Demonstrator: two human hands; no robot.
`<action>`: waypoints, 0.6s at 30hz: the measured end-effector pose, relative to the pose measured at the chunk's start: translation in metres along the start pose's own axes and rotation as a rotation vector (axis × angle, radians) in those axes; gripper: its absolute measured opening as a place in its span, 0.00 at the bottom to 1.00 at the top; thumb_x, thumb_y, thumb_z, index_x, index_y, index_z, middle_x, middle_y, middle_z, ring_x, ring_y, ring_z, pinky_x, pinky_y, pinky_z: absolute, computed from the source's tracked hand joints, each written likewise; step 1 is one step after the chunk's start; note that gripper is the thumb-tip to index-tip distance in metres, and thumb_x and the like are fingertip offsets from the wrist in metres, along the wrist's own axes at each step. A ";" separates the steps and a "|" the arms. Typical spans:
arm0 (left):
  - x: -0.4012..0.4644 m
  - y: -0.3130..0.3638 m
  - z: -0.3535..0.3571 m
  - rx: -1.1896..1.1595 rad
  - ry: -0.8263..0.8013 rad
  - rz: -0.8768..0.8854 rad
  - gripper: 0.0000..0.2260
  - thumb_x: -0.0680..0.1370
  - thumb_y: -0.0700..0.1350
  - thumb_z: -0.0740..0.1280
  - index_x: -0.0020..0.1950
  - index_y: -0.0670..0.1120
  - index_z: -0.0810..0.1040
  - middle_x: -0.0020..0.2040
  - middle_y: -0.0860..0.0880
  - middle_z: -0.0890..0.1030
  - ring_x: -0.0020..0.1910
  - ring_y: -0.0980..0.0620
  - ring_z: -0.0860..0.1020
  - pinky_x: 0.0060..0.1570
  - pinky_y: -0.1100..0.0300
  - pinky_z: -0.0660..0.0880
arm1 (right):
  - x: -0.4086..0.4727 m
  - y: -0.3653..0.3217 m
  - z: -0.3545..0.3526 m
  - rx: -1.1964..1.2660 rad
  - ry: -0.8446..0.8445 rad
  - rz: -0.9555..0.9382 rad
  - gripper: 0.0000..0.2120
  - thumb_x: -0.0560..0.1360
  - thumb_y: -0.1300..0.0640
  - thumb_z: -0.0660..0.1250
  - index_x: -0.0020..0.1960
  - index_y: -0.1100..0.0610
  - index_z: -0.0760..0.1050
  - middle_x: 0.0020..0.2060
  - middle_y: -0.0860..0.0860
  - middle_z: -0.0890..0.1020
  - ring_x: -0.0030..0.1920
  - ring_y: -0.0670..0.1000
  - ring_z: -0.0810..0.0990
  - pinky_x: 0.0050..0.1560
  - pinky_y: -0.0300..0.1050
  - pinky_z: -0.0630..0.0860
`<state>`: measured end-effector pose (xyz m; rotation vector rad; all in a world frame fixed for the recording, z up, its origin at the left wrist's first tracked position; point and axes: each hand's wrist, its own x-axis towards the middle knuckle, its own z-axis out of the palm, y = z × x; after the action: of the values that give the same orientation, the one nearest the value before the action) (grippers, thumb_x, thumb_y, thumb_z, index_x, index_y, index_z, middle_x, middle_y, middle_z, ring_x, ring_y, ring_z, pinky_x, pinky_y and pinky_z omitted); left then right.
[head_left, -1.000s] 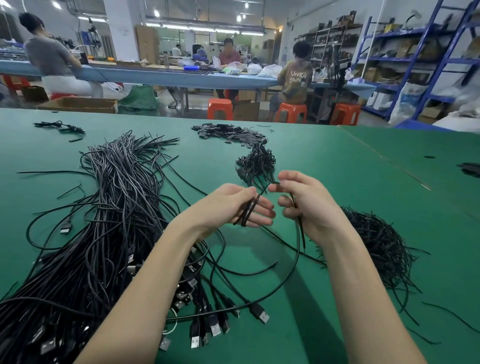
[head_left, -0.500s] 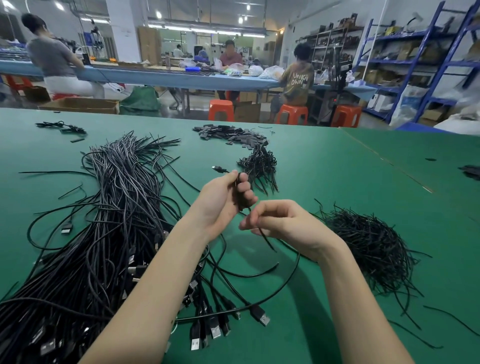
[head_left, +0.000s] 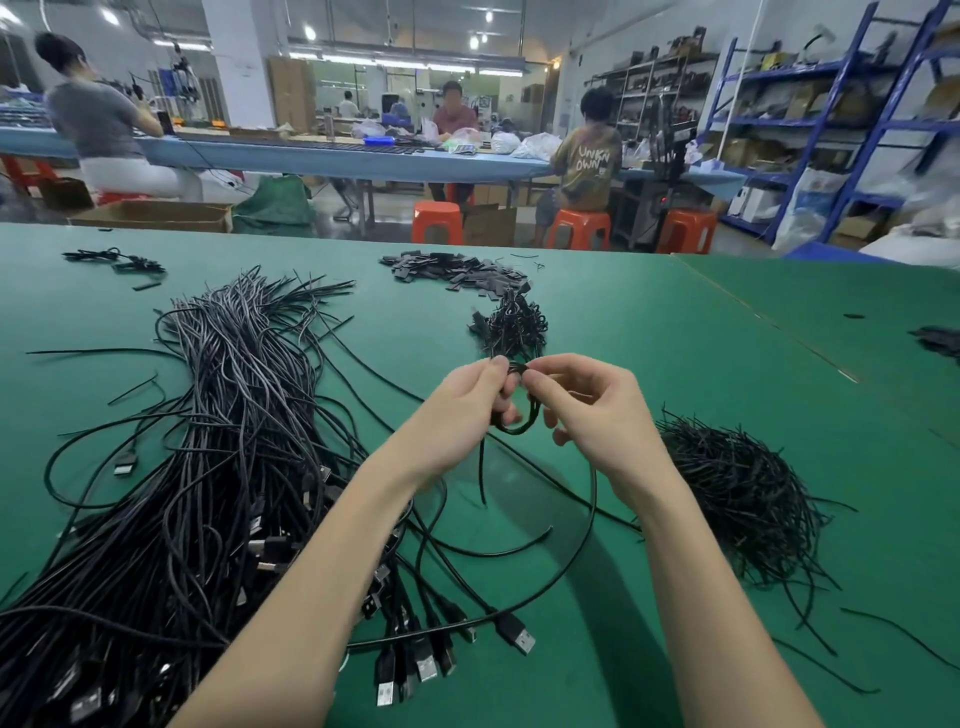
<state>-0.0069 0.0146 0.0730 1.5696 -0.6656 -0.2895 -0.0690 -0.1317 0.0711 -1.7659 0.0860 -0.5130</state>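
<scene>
Working at the green counter (head_left: 675, 343), just right of the big cable heap (head_left: 208, 441), I've brought my right hand (head_left: 592, 410) back up to meet my left hand (head_left: 457, 410). Both sets of fingers now pinch the top of the small cable coil (head_left: 522, 427). I judge the winding is done and tying it comes next.

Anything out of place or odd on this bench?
Nothing looks damaged. Left hand and right hand pinch a coiled USB cable; a few stray twist ties lie apart from the twist tie pile on the green table.
</scene>
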 end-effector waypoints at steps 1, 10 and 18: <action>0.000 -0.002 0.000 0.089 0.026 0.022 0.15 0.87 0.48 0.52 0.43 0.45 0.69 0.35 0.50 0.68 0.37 0.54 0.71 0.48 0.60 0.72 | 0.000 0.000 0.001 0.019 0.021 -0.008 0.02 0.77 0.58 0.73 0.46 0.52 0.84 0.35 0.51 0.83 0.31 0.46 0.76 0.30 0.38 0.74; -0.001 -0.008 0.007 0.391 0.036 0.093 0.10 0.85 0.42 0.52 0.58 0.41 0.71 0.55 0.45 0.78 0.51 0.52 0.80 0.49 0.56 0.81 | 0.000 -0.002 0.015 0.172 0.123 -0.008 0.05 0.77 0.63 0.72 0.46 0.56 0.84 0.34 0.50 0.85 0.29 0.45 0.79 0.34 0.39 0.80; -0.002 -0.005 0.010 0.603 0.051 0.181 0.05 0.84 0.37 0.53 0.55 0.41 0.67 0.38 0.46 0.77 0.36 0.47 0.76 0.37 0.57 0.68 | 0.002 -0.003 0.021 0.215 0.138 0.074 0.06 0.74 0.49 0.76 0.44 0.52 0.87 0.35 0.51 0.86 0.32 0.49 0.84 0.41 0.44 0.83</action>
<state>-0.0135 0.0075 0.0668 2.0605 -0.9008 0.1022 -0.0600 -0.1127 0.0707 -1.5116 0.1857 -0.5680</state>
